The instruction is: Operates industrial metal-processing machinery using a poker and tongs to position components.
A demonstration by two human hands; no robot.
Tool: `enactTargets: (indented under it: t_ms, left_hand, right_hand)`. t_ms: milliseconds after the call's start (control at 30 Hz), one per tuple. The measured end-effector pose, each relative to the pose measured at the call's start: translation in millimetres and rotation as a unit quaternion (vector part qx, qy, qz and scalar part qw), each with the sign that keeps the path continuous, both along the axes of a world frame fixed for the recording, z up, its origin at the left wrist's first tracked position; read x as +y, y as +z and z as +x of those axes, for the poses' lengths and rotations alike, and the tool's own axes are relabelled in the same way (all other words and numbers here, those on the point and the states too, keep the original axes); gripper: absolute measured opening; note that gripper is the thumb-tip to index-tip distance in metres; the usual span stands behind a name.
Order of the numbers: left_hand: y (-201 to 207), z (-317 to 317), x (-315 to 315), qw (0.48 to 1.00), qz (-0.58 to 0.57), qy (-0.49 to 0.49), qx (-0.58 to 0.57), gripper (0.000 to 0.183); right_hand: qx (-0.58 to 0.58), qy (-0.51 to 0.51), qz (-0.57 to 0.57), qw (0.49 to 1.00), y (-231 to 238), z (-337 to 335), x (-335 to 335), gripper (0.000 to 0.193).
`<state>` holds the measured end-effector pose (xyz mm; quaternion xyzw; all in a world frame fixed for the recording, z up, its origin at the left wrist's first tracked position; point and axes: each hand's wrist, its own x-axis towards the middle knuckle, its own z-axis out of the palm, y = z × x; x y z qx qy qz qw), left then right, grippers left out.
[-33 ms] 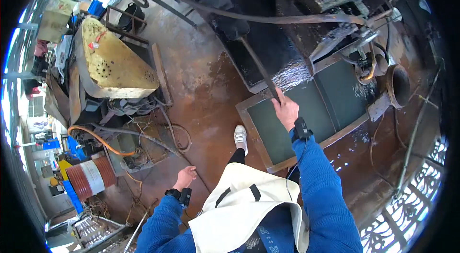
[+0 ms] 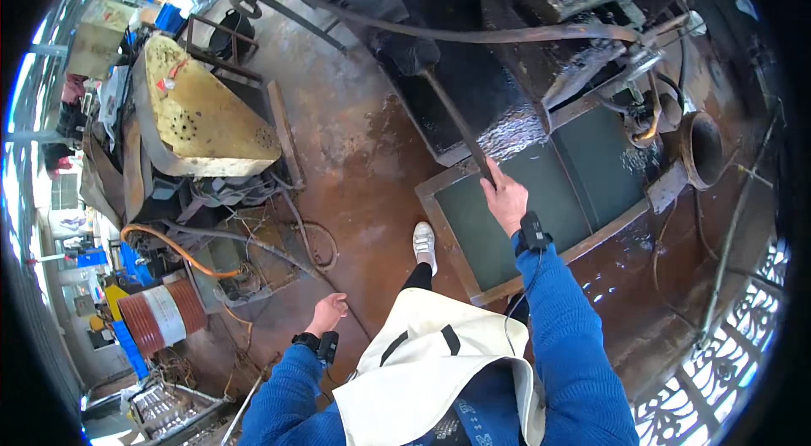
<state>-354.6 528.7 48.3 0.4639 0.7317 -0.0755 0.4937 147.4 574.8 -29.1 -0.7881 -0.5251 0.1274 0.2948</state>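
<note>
My right hand (image 2: 506, 198) is wrapped round the end of a long dark handle, above the near-left part of a water tank (image 2: 432, 193). The handle belongs to a shovel (image 2: 452, 112), whose dark, broad blade lies over the black trough (image 2: 439, 146) beyond the tank. Dark surroundings blur the outline of the blade. My left hand (image 2: 328, 313) hangs low beside the cream apron (image 2: 431, 336), fingers curled, and I see nothing in it. A dark hose (image 2: 304, 264) runs along the floor close to that hand.
A dirty yellowish triangular machine cover (image 2: 198, 112) stands at left, with a red-brown drum (image 2: 165, 315) nearer me. A thick hose (image 2: 473, 35) arches over the trough. Right of the tank sits a rusty pipe opening (image 2: 703, 147). The brown floor (image 2: 363, 184) looks wet in places.
</note>
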Motion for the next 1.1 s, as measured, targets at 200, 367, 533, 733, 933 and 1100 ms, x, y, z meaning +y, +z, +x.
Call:
enactTargets:
  t_ms: [200,367,533,733,933,1100]
  left_hand:
    - [-12,37,-2,0.998,-0.001,-0.064,-0.021,0.03]
    - [-26,100,4,0.922,0.136,-0.36,-0.029,0.03]
    - [-69,142,0,0.972,-0.056,-0.111,-0.2,0.031]
    - [-72,229,-20,0.961,-0.041,-0.231,-0.148,0.029]
    - [-61,287,-51,0.956,-0.035,-0.272,-0.102,0.029]
    - [-67,264,-73,0.963,-0.035,-0.244,-0.112,0.028]
  right_hand:
    - [0.067,-0.005,-0.026,0.997,26,22,-117,0.046]
    - [0.095,-0.036,-0.033,0.994,47,41,-246,0.046]
    - [0.137,-0.098,-0.067,0.983,88,75,-357,0.046]
    - [0.177,-0.257,-0.093,0.945,131,139,-462,0.044]
    - [0.085,-0.402,-0.15,0.899,137,295,-504,0.044]
    - [-0.247,-0.427,-0.284,0.822,92,445,-460,0.037]
